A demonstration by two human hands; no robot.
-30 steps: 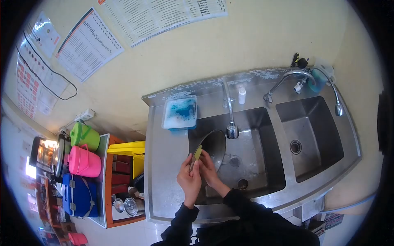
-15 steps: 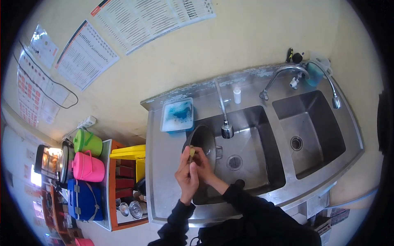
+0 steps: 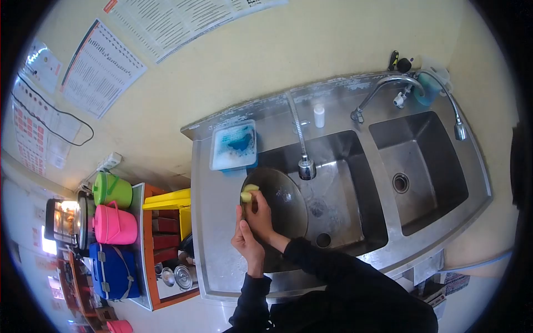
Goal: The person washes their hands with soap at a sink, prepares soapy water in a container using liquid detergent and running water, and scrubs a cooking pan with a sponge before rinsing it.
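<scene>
A wide, dark round metal pan (image 3: 286, 202) leans in the left sink basin, its inside turned up toward me. My right hand (image 3: 260, 215) pinches a yellow-green sponge (image 3: 250, 191) at the pan's left rim. Just below it, my left hand (image 3: 248, 244) is closed at the same rim with fingers pointing up; the rim seems to be in its grip. Over the basin hangs a flexible faucet (image 3: 306, 166), with wet streaks and a splash beneath it. On the counter beside the pan stands a plastic tub (image 3: 234, 147) of blue, foamy liquid.
The right basin (image 3: 416, 172) lies under a curved faucet (image 3: 383, 83). A small white bottle (image 3: 319, 115) stands behind the left basin. A dark round thing (image 3: 323, 240) shows low in that basin. Left of the counter are a shelf (image 3: 145, 244), a pink jug (image 3: 115, 223) and a blue cooler (image 3: 115, 272).
The pan has tipped from nearly edge-on to showing its broad inside. The sponge and my right hand have moved up and left along the rim. My left hand has shifted slightly left.
</scene>
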